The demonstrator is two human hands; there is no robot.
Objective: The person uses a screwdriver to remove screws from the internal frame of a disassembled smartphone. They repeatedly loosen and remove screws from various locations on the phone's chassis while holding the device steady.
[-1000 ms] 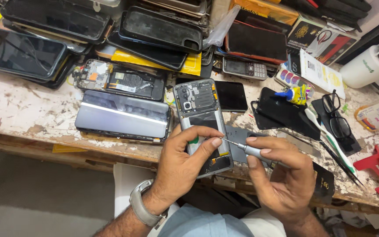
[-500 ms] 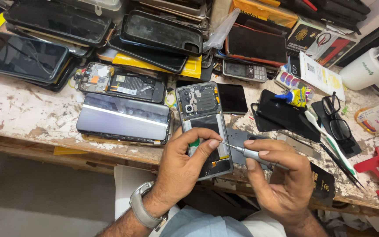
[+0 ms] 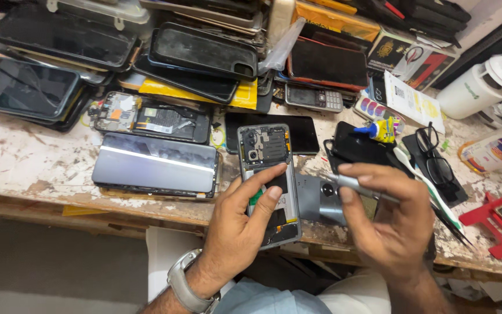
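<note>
Nearest the camera, the left hand [image 3: 236, 229], a metal watch [image 3: 184, 288] on its wrist, curls loosely around the lower part of an opened phone [image 3: 268, 180]. Its thumb and forefinger press on the bare insides, the other fingers tucked beneath. The phone lies face down at the front edge of the worn workbench [image 3: 24, 157], its back cover off, the camera block and dark circuit board showing at the top.

The right hand [image 3: 390, 224] is closed in a pinch on a thin metal tool [image 3: 352, 185], likely a screwdriver, though its tip is too small to tell. The tool points left toward the phone and stays just short of it. Under this hand lies a grey back cover [image 3: 321, 200], just beside the phone.

To the left rests a dark tablet-like screen [image 3: 155, 166], glass up. Behind it sits another stripped phone [image 3: 152, 119]. To the right lie black glasses [image 3: 434, 157] and a red holder [image 3: 495, 224]. Farther back stand a keypad phone [image 3: 315, 97], stacked phone cases [image 3: 201, 55] and a white bottle [image 3: 480, 84].
</note>
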